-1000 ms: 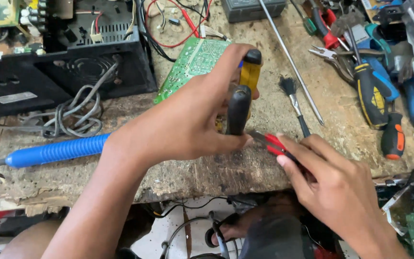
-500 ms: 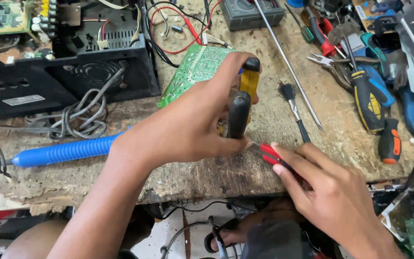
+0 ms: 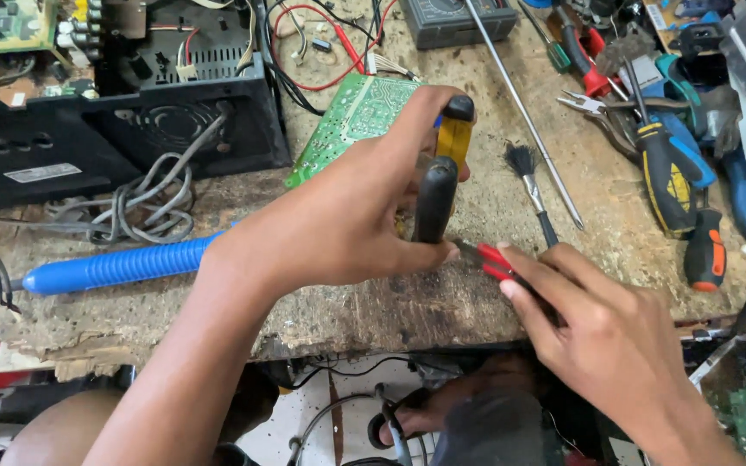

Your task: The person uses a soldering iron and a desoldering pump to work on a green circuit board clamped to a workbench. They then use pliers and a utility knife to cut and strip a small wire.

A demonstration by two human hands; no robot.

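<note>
Gripping Pliers and a Red-Handled Tool at the Bench Edge

Left hand (image 3: pixel 347 224): curled tight around the yellow and black handles of a pair of pliers (image 3: pixel 442 173), held upright at centre; what the nose bites is hidden behind the fingers.

Right hand (image 3: pixel 615 345): at 4 o'clock from the pliers, fingers pinched on a slim red-handled tool (image 3: pixel 492 257), its tip meeting the base of the pliers.

Change: over the last second both hands have held almost the same pose; the work looks like a steady, fine hold rather than a reposition.

Surroundings: worn wooden tabletop (image 3: pixel 390 311); green circuit board (image 3: pixel 351 121) at 11 o'clock, just behind the left hand; blue corrugated handle (image 3: pixel 123 267) at 9 o'clock; small brush (image 3: pixel 528 177) at 2 o'clock; screwdrivers (image 3: pixel 671 181) further right.
</note>
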